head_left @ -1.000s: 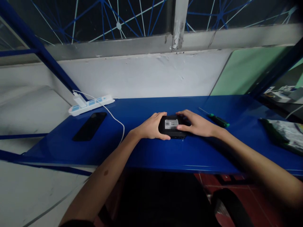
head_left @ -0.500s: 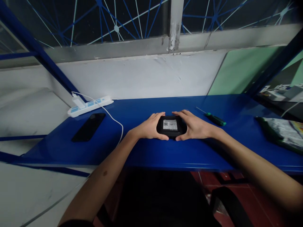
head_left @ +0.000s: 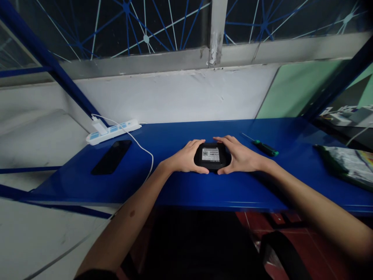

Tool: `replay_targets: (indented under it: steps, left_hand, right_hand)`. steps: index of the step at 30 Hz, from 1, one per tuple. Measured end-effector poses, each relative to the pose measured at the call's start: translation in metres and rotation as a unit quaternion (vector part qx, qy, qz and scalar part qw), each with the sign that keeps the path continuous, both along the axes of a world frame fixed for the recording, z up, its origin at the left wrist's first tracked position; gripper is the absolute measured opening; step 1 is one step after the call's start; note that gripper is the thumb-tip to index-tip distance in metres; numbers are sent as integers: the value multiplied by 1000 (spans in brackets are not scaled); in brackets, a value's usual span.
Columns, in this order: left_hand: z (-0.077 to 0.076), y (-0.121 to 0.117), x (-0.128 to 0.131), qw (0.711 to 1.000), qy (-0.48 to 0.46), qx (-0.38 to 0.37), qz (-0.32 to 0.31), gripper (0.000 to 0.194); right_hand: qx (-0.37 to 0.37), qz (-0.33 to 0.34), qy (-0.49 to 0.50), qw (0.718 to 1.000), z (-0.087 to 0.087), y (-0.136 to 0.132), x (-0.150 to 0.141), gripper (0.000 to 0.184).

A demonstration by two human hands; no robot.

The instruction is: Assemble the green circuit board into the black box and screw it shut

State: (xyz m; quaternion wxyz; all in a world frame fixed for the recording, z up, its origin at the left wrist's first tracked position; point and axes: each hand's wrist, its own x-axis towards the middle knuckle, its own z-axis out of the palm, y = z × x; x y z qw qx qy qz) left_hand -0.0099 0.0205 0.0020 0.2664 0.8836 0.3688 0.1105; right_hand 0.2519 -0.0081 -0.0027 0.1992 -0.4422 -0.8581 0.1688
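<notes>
two bare hands, left hand (head_left: 186,157) and right hand (head_left: 239,154), grasp opposite ends of a flat black plastic box with a white printed label (head_left: 211,156), at the middle of the glossy blue table (head_left: 198,190); a green-handled screwdriver (head_left: 265,148) lies right.

The flat black plastic box with rounded corners (head_left: 223,156) lies between the left hand (head_left: 189,156) and the right hand (head_left: 240,156), over the blue smooth-topped table (head_left: 204,190). Left of the grip, well apart, lies the black rectangular phone (head_left: 111,157); behind the phone is the long white plastic power strip (head_left: 116,131). The thin white cable (head_left: 142,147) runs from there between phone and left hand. Right of the grip, slightly behind, lies the green-and-black-handled metal screwdriver (head_left: 264,148); farther right is the silvery, green-edged bag (head_left: 348,163).
</notes>
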Motion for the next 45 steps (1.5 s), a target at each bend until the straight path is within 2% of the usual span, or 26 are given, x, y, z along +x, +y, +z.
replay_targets:
  steps: [9,24,35,45]
  left_hand:
    - [3,-2,-2,1000,-11,-16,8,124]
    - [-4,-3,-1,1000,-16,21,11,118]
    - [-11,-2,-8,998,-47,-25,33,138]
    - [-6,-4,-10,997,-39,-49,46,145]
  right_hand:
    - [-34,5,19,999,2,1,2,115]
    - [5,17,0,1000,-3,5,3,111]
    - [-26,-9,60,998,-3,4,-1,119]
    - [-11,-16,113,993,-1,7,10,113]
